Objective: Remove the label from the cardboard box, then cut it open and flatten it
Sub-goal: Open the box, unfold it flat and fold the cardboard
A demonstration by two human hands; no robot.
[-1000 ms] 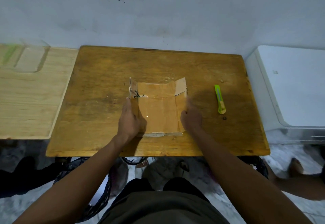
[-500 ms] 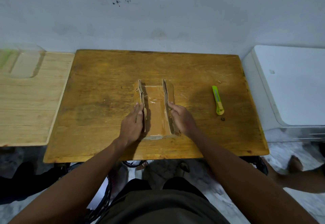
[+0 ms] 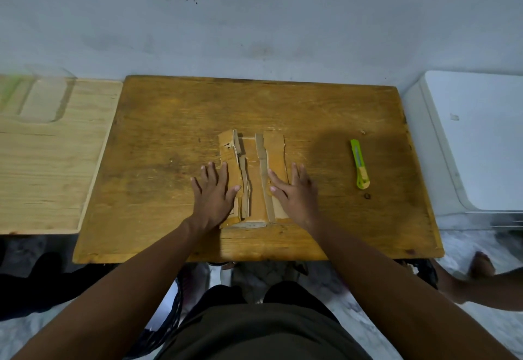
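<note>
Cardboard box [image 3: 254, 178] lies cut open in the middle of the brown table [image 3: 169, 122], well to the left of the green cutter [image 3: 360, 165]. As I judge it, the cutting is done: the side panels are splayed outward, and the floor of the box shows bare between them. I can see no label on it from here, only a small black mark near the far end of the left panel, so that step looks finished too, though I cannot be sure.

My left hand [image 3: 215, 192] lies flat, fingers straight and spread, pressing the left panel down, partly on the table beside it. My right hand [image 3: 294, 190] does the same on the right panel. Neither hand grips anything.

What remains is the flattening itself. The inner edges of both panels stand up a little along the fold lines, and the near end flap looks curled. I reckon firmer pressure along those creases is needed before the box lies truly flat. The cutter rests untouched, apart from the box.
</note>
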